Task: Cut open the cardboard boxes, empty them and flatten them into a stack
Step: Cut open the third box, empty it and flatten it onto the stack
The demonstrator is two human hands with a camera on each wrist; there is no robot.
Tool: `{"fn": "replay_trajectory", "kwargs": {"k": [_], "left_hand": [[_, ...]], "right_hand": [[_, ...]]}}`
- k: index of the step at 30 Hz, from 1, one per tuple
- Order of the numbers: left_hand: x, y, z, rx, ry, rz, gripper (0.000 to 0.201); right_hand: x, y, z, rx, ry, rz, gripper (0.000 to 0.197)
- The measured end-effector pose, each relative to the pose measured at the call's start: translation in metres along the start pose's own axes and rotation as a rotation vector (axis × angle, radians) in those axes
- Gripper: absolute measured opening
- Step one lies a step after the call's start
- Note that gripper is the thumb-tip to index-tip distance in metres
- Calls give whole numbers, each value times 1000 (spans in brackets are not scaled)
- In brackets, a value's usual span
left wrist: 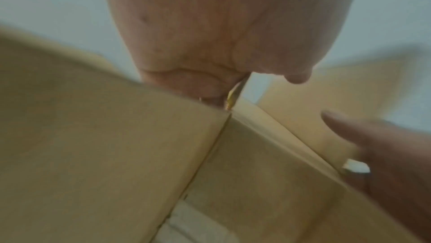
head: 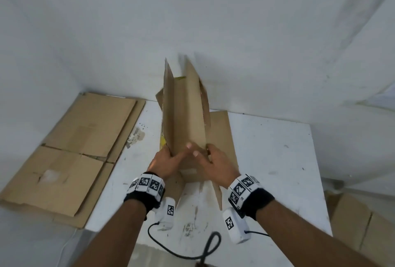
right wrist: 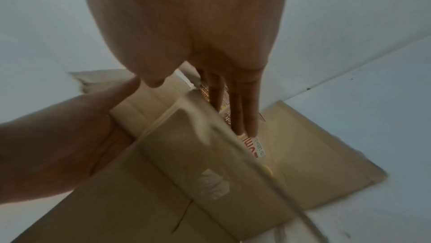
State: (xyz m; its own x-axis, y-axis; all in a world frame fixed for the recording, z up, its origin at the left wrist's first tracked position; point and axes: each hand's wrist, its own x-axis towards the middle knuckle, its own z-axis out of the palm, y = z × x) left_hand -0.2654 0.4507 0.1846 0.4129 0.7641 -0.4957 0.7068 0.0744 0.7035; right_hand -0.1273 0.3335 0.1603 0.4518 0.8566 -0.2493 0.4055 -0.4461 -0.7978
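A brown cardboard box, opened out, stands tilted up from the white table with its panels folded close together. My left hand grips its near left panel, thumb on the inner face and fingers hidden behind. My right hand pinches the near right panel, with the thumb inside. In the right wrist view its fingers lie along the printed outer side of the box. The left wrist view shows my left hand over the box's fold. One flap lies flat on the table.
A stack of flattened cardboard lies at the table's left side. Another cardboard box sits low at the right, beside the table. A black cable loops at the near edge. White walls close in behind.
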Motion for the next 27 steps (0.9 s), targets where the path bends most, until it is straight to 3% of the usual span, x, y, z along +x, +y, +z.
{"fn": "replay_trajectory", "kwargs": {"k": [3, 5, 7, 9, 12, 15, 16, 18, 19, 21, 23, 25, 27], "left_hand": [[-3, -7, -9, -182, -11, -106, 137], [-4, -14, -12, -348, -1, -142, 103], [-6, -26, -14, -433, -41, -180, 68], [-8, -44, -16, -435, -96, -198, 70], [-9, -65, -18, -462, -196, -129, 49], [-25, -68, -9, -292, -178, 85, 26], [-31, -67, -3, -158, -176, 201, 32], [-42, -63, 10, 166, -196, 379, 70], [-46, -60, 16, 252, -199, 412, 84], [-49, -56, 21, 232, -188, 461, 89], [-44, -62, 15, 146, -212, 482, 85], [-41, -69, 8, 114, -278, 505, 87], [-46, -68, 7, 113, -342, 537, 88]], "right_hand": [[0, 7, -1, 2, 116, 31, 56], [1, 19, -3, 17, 232, 55, 59], [-1, 33, -4, 118, 295, 55, 46], [-6, 44, -2, 229, 263, 53, 32], [-9, 47, 0, 265, 160, 67, 34], [-10, 30, -9, 112, 102, 90, 46], [-11, 23, -9, -6, 85, 75, 48], [-14, 7, 1, -212, 30, -17, 52], [-16, 2, 8, -233, -13, -65, 72], [-20, -6, 15, -122, -108, -114, 99], [-20, -10, 16, -99, -132, -122, 111], [-19, -9, 20, -79, -61, -108, 106], [-15, -2, 29, -35, 90, -101, 84]]}}
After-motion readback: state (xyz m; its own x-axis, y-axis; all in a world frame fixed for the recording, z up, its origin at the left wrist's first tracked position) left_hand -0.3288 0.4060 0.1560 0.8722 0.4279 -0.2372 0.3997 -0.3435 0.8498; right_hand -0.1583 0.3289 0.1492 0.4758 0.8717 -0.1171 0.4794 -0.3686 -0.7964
